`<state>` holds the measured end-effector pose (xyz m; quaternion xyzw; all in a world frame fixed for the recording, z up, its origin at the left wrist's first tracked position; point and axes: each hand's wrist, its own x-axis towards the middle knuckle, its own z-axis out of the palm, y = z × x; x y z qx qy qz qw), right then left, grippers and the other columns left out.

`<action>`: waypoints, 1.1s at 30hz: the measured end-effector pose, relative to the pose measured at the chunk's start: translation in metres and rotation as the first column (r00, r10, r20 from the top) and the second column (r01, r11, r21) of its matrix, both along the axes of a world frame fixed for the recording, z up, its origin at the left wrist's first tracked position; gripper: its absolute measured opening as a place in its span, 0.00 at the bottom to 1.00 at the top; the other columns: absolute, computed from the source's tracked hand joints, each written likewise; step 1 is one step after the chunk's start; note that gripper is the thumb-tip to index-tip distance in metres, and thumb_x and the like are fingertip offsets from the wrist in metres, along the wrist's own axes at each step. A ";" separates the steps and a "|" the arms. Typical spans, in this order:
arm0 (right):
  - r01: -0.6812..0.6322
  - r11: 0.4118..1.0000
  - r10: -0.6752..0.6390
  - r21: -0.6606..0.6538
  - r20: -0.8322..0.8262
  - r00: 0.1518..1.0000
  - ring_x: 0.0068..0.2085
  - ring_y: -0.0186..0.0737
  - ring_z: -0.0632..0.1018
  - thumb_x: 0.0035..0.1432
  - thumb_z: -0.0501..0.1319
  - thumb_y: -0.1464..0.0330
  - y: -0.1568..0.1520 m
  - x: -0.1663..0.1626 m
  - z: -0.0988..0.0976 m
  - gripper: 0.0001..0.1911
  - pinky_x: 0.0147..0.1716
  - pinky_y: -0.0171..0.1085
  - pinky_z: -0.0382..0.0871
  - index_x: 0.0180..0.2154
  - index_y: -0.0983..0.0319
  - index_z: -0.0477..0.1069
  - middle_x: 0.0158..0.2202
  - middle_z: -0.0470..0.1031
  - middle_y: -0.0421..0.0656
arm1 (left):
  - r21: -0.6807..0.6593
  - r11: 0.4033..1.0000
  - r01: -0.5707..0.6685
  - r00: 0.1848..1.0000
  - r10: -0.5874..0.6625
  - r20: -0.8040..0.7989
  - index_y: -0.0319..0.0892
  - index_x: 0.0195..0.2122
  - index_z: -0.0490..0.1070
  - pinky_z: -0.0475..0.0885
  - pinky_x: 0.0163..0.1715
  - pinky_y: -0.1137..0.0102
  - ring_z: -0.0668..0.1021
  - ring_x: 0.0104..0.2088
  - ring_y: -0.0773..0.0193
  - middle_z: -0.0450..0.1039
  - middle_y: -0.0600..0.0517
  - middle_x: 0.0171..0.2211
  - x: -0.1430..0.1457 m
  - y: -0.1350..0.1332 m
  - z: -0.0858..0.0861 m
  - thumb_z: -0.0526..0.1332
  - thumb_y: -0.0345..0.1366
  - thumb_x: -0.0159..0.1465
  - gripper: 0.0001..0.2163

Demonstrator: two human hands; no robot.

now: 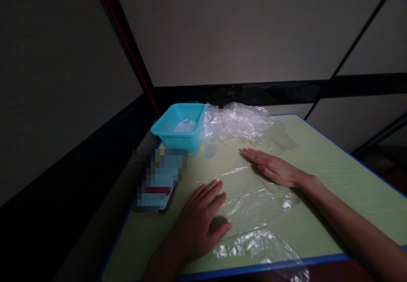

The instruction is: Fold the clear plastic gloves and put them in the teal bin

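- Left hand (200, 218): palm down, fingers extended and slightly spread, resting flat on the near-left part of a clear plastic bag (254, 201). Nothing is pinched or gripped; the hand only presses on the film.
- Right hand (273, 167): palm down, fingers straight and together, pointing left. It lies flat on the far edge of the same bag and grasps nothing.
- Clear plastic bag: lies flat on the table (343, 184) between the two hands, near the front edge. Its near portion is wrinkled and overhangs the table's blue front edge.
- Table: pale green top with a blue rim.
- Turquoise plastic tub (181, 127): stands at the far-left corner of the table, well apart from both hands. Something pale lies inside; its type cannot be determined.
- Pile of crumpled clear plastic (237, 123): lies just right of the tub, at the far edge of the table.
- Blurred flat item (159, 180): lies at the left table edge, near the left hand.
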<state>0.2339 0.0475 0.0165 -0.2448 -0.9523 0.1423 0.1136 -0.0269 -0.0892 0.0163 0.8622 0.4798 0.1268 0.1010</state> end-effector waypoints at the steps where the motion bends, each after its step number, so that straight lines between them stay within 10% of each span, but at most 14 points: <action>1: -0.004 1.000 0.004 0.001 0.002 1.000 0.63 0.41 0.48 0.65 0.40 0.65 -0.001 0.000 0.000 0.26 0.60 0.51 0.46 0.63 0.57 0.37 0.64 0.43 0.40 | -0.009 1.000 0.005 1.000 -0.005 0.001 0.40 0.53 0.63 0.56 0.57 0.54 0.58 0.60 0.56 0.55 0.45 0.60 -0.002 0.001 0.001 0.61 0.37 0.57 0.22; 10: -0.032 0.999 0.030 0.044 0.038 0.999 0.63 0.40 0.47 0.65 0.40 0.65 -0.006 -0.006 0.000 0.27 0.60 0.48 0.46 0.63 0.62 0.38 0.64 0.42 0.43 | 0.113 0.993 -0.042 0.997 0.049 -0.060 0.33 0.56 0.58 0.56 0.58 0.60 0.60 0.59 0.56 0.57 0.41 0.58 0.033 0.018 0.024 0.55 0.37 0.62 0.22; 17: 0.032 0.989 -0.042 0.145 0.066 0.997 0.63 0.44 0.47 0.65 0.41 0.62 -0.008 -0.007 -0.021 0.29 0.59 0.49 0.49 0.63 0.63 0.35 0.64 0.40 0.47 | 0.185 0.980 -0.078 0.988 0.101 -0.118 0.24 0.57 0.52 0.52 0.59 0.61 0.51 0.61 0.53 0.50 0.34 0.60 0.080 0.040 -0.010 0.46 0.45 0.65 0.28; 33: 0.055 0.979 -0.082 0.197 0.128 0.988 0.62 0.44 0.48 0.65 0.40 0.62 -0.008 -0.005 -0.026 0.29 0.59 0.49 0.48 0.63 0.59 0.29 0.64 0.39 0.45 | 0.127 0.979 -0.160 0.980 0.172 -0.097 0.33 0.60 0.49 0.51 0.59 0.59 0.50 0.62 0.55 0.46 0.42 0.62 0.028 0.009 -0.015 0.50 0.50 0.62 0.31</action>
